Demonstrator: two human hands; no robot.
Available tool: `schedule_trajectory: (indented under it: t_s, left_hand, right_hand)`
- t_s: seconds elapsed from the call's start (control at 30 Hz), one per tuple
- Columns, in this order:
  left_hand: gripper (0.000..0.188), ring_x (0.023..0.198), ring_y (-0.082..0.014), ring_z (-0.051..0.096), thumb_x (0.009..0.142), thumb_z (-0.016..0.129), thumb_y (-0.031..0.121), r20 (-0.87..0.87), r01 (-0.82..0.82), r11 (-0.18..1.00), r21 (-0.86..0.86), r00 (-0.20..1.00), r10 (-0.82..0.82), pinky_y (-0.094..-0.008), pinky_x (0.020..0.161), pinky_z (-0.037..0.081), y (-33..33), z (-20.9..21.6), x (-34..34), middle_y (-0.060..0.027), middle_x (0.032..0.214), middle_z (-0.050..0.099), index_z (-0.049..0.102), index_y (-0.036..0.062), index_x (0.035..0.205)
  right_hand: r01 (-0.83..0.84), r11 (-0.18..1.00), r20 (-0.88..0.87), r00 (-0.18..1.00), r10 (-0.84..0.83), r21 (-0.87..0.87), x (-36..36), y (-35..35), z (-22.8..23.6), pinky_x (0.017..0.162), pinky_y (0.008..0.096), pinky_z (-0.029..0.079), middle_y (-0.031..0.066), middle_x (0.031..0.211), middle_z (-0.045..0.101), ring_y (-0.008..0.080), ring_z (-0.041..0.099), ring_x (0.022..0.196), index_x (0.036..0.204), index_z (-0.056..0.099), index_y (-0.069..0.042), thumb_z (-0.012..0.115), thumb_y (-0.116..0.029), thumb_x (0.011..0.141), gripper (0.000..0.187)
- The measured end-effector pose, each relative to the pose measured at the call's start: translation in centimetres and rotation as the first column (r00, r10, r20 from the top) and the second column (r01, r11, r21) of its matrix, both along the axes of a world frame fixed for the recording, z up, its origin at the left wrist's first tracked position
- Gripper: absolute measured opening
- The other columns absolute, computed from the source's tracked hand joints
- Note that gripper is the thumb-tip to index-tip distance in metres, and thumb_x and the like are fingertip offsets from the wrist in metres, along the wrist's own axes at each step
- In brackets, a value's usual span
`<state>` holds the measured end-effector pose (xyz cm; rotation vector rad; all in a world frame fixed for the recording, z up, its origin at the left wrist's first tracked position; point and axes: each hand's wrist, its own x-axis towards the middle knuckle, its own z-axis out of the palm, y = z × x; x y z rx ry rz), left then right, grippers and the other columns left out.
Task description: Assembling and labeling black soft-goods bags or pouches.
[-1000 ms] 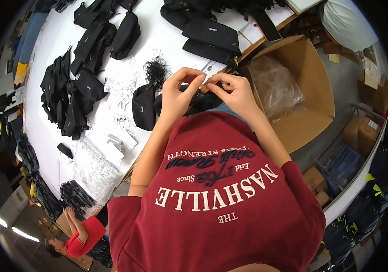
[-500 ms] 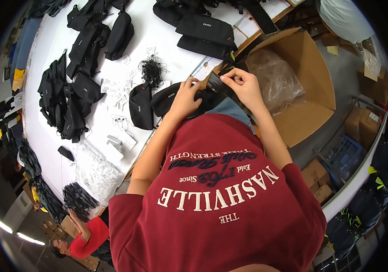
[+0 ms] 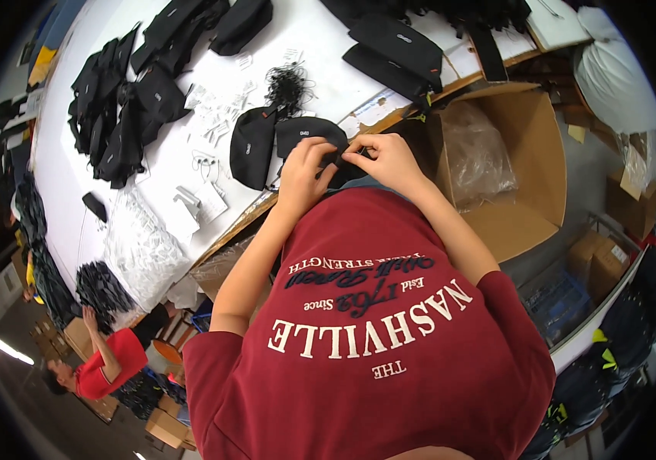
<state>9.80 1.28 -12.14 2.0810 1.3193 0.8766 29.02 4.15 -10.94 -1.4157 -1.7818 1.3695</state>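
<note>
Clock directions are running from the hands, with 12 o'clock pointing straight up the view. The black fabric pouch is lying at the near edge of the white-topped worktable, just beyond the left hand at 12 o'clock from its knuckles. That hand's fingers are curling over the pouch's near side; whether they are grasping the cloth or only resting there, I cannot tell. The right hand is hovering at the pouch's 3 o'clock end, its thumb and forefinger converging; something dark is showing by the tips, too small to tell whether they are gripping it.

A second black pouch is lying just beside the first, at 9 o'clock. A tangle of black cords is sitting near 11, white paper tags are scattering toward 10, and two stacked black pouches are resting at 1. At 3 o'clock an open cardboard box is holding a clear plastic bag. Out toward 8 o'clock, a bulging white plastic bag is leaning near a bundle of black straps, and below these a co-worker in a red top is raising their hands.
</note>
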Motion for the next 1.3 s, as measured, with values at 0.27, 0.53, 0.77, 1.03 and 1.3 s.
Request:
schedule_trajectory:
  t_s: [0.27,0.53,0.77,1.03,1.3]
  left_hand:
    - [0.011,0.056,-0.0079,0.040,0.077,0.068,0.004,0.229,-0.353,0.792,-0.499,0.827,0.513,-0.0232,0.051,0.032,-2.9,2.8,-1.5,-0.0026,0.066,0.049,0.066,-0.0011,0.086]
    - [0.008,0.076,-0.0057,0.054,0.086,0.062,0.004,0.450,-0.295,0.689,-0.662,0.578,0.680,-0.0194,0.068,0.043,-4.7,5.0,-4.2,0.0000,0.082,0.058,0.062,-0.0024,0.091]
    - [0.009,0.078,-0.0109,0.055,0.091,0.054,0.008,0.580,-0.315,0.764,-0.563,0.508,0.637,-0.0235,0.075,0.044,-3.8,9.2,-5.2,-0.0074,0.090,0.064,0.058,0.0003,0.092]
    - [0.012,0.074,-0.0101,0.049,0.088,0.059,0.010,0.570,-0.171,0.898,-0.405,0.721,0.394,-0.0228,0.068,0.038,-2.2,10.1,-5.4,-0.0036,0.077,0.054,0.060,-0.0011,0.085]
    - [0.013,0.068,-0.0172,0.046,0.088,0.055,0.009,0.322,-0.220,0.950,-0.220,0.904,0.283,-0.0278,0.063,0.037,-2.0,11.4,-6.0,-0.0066,0.073,0.052,0.056,-0.0003,0.079]
  right_hand:
    - [-0.254,0.913,0.019,0.965,0.262,0.320,-3.2,0.5,2.1,0.056,0.0314,0.047,0.0092,0.073,0.064,0.0235,0.061,0.063,0.080,0.066,-0.004,0.067,-0.014,0.075,0.011]
    - [-0.293,0.946,-0.146,0.939,0.312,0.140,-6.3,-0.2,4.0,0.058,0.0265,0.043,0.0059,0.072,0.059,0.0163,0.054,0.062,0.092,0.061,-0.004,0.059,-0.013,0.087,0.010]
    - [-0.234,0.943,-0.708,0.706,-0.001,-0.235,-6.1,0.8,5.2,0.066,0.0200,0.043,0.0055,0.083,0.059,0.0082,0.053,0.072,0.102,0.050,-0.003,0.044,-0.006,0.095,0.009]
    - [-0.235,0.931,-0.752,0.657,-0.060,-0.280,-7.5,1.4,6.6,0.053,0.0201,0.046,0.0178,0.083,0.067,0.0152,0.061,0.059,0.103,0.046,-0.002,0.055,-0.013,0.093,0.018]
    - [-0.202,0.923,-0.695,0.714,-0.092,-0.329,-9.3,0.4,7.1,0.053,0.0185,0.041,0.0041,0.071,0.060,0.0062,0.051,0.057,0.087,0.055,-0.004,0.060,-0.015,0.091,0.013]
